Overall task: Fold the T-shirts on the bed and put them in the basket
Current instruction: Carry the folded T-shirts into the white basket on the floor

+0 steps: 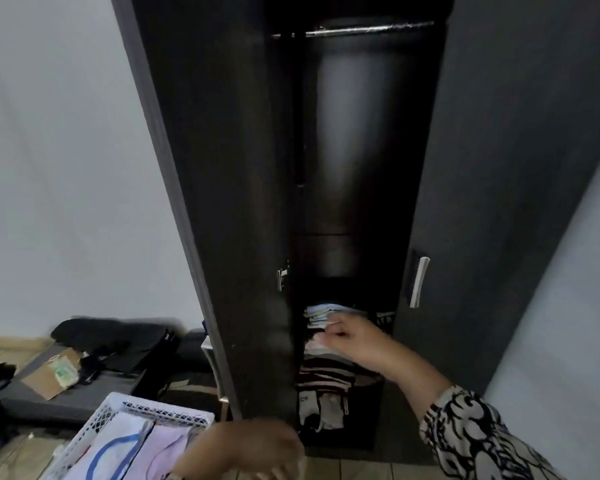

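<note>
1. So the person is standing at an open dark wardrobe (361,168), looking down into it. The hanging rail (371,29) up top is bare and the clothes sit on the low shelves.

2. The right hand (352,341) reaches into a shelf and lies on a stack of folded clothes (321,315), light-coloured ones. Its fingers look curled and narrow, resting on or pinching the edge of the pile. I honestly can't tell if it's gripping a piece or just pressing on it. Patterned sleeve (471,434) on that arm.

3. The left hand (246,452) is low and near, very blurred, right by the corner of the white basket (160,408). Can't tell if it's wide or closed, or holding anything. My guess is it's steadying or carrying the basket so the other hand is free for the shelf.

4. The T-shirts (129,445), a white one with a blue print and a pinkish one, lie flat in the basket, near left. No bed in view.

5. More folded stuff, including a striped piece (326,375), fills the shelf below.

6. Far left on the floor are a dark bag (118,341) and a brown paper bag (49,374), well apart from the action.

7. Going by the folded shirts in the basket, the task looks mostly done.
</note>
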